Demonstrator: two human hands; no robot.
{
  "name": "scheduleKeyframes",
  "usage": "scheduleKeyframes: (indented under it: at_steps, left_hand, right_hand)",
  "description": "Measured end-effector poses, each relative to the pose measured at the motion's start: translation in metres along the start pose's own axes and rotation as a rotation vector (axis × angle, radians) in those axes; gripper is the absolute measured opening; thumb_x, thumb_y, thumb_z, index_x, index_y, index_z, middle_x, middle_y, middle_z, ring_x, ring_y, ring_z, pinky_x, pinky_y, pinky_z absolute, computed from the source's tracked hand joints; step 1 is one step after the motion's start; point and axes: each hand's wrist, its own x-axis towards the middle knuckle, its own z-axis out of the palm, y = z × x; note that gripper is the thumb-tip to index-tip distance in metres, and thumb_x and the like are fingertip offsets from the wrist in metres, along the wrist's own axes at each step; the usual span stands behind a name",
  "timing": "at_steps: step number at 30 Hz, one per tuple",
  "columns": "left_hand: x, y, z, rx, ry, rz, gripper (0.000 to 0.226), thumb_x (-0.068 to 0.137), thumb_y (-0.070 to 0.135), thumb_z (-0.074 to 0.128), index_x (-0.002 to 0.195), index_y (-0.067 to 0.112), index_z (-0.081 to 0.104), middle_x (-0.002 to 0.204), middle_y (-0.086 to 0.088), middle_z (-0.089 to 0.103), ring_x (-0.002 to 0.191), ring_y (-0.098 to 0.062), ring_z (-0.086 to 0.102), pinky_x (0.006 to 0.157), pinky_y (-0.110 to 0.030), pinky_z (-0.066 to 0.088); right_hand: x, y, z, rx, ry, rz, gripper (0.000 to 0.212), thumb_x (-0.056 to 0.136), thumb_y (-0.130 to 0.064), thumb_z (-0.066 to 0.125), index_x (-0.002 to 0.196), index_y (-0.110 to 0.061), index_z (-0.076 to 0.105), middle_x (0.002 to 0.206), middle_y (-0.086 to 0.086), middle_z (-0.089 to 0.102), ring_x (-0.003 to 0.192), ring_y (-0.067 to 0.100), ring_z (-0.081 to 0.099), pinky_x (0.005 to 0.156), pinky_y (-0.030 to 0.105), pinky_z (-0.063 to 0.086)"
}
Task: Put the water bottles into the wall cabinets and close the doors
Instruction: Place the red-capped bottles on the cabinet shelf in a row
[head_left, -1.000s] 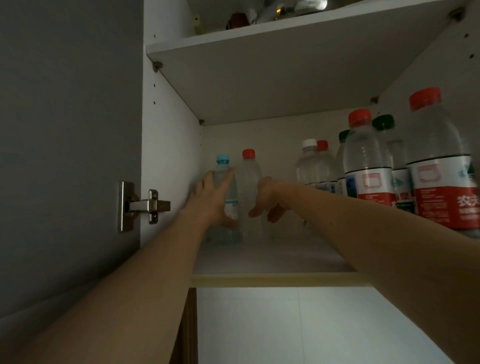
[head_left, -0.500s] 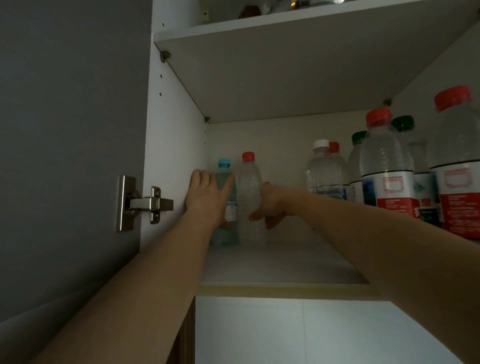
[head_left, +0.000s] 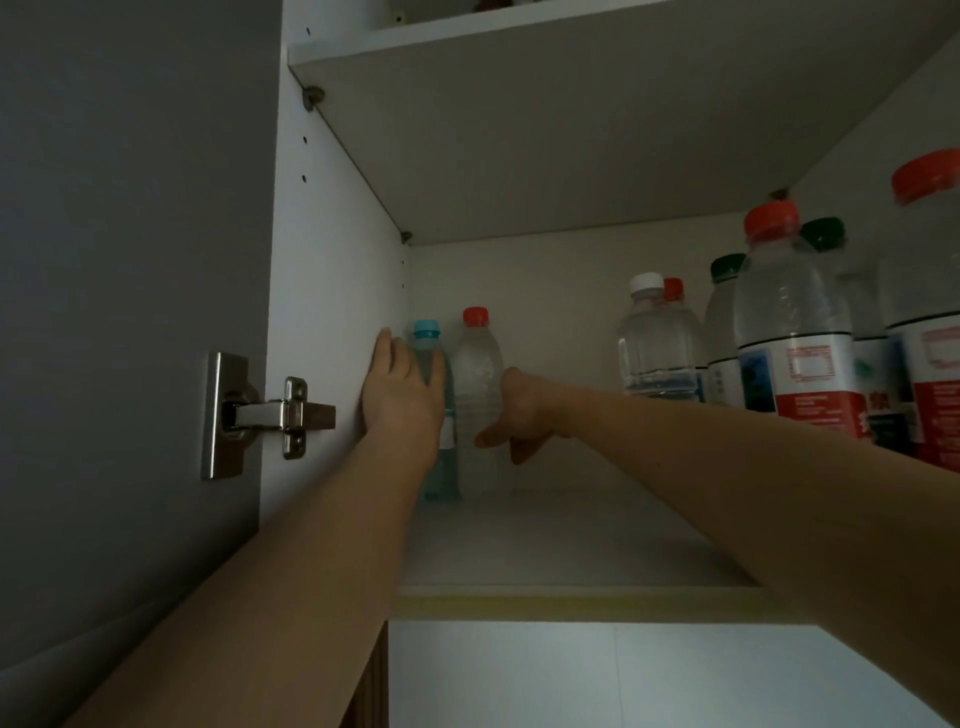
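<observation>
Inside the open wall cabinet, a blue-capped water bottle stands upright at the back left of the lower shelf, close to the side wall. My left hand wraps it, fingers on the wall side and thumb across its right. A clear red-capped bottle stands right beside it. My right hand rests at that bottle's right side with its thumb touching the front and its fingers hanging loose.
Several larger bottles with red, green and white caps, one being a big red-capped bottle, fill the shelf's right side. The grey cabinet door hangs open at left on a metal hinge. An upper shelf is overhead.
My left hand has slid closer to the side wall and settled around the blue-capped bottle. The right hand stays beside the red-capped bottle. Both bottles remain upright.
</observation>
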Motion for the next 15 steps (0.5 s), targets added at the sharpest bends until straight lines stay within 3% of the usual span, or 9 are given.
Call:
scheduleKeyframes:
  at_steps: [6,8,11,15]
  left_hand:
    - [-0.006,-0.001,0.000,-0.017,0.028,0.000,0.123,0.081,0.066,0.065,0.157,0.005,-0.010,0.162,-0.026,0.016,0.151,-0.040,0.014,0.123,-0.054,0.000]
    - [-0.007,-0.002,0.001,-0.052,0.057,-0.001,0.120,0.082,0.066,0.065,0.157,0.005,-0.007,0.162,-0.026,0.018,0.150,-0.039,0.017,0.123,-0.053,0.001]
    - [-0.006,-0.004,0.003,-0.130,0.126,-0.010,0.119,0.080,0.067,0.067,0.157,0.005,0.002,0.158,-0.025,0.027,0.147,-0.038,0.024,0.123,-0.051,0.005]
    - [-0.005,-0.005,0.005,-0.252,0.217,-0.001,0.118,0.074,0.075,0.065,0.156,0.007,0.012,0.157,-0.022,0.031,0.144,-0.036,0.029,0.123,-0.050,0.011]
  right_hand:
    - [-0.002,0.004,0.001,-0.033,0.024,-0.068,0.071,0.081,-0.028,0.084,0.137,-0.003,0.048,0.127,0.017,0.061,0.109,0.032,0.065,0.087,0.047,0.060]
    - [-0.005,0.004,0.001,-0.025,0.006,-0.062,0.064,0.081,-0.029,0.083,0.132,-0.003,0.054,0.121,0.016,0.063,0.105,0.031,0.067,0.086,0.046,0.060]
    - [-0.010,0.005,0.001,0.058,-0.061,0.008,0.043,0.083,-0.026,0.083,0.110,-0.006,0.057,0.101,0.015,0.064,0.094,0.032,0.072,0.077,0.045,0.063]
    - [-0.029,-0.001,-0.015,0.006,0.060,-0.017,0.042,0.084,-0.024,0.081,0.106,-0.014,0.047,0.095,0.010,0.058,0.089,0.029,0.072,0.073,0.042,0.064]
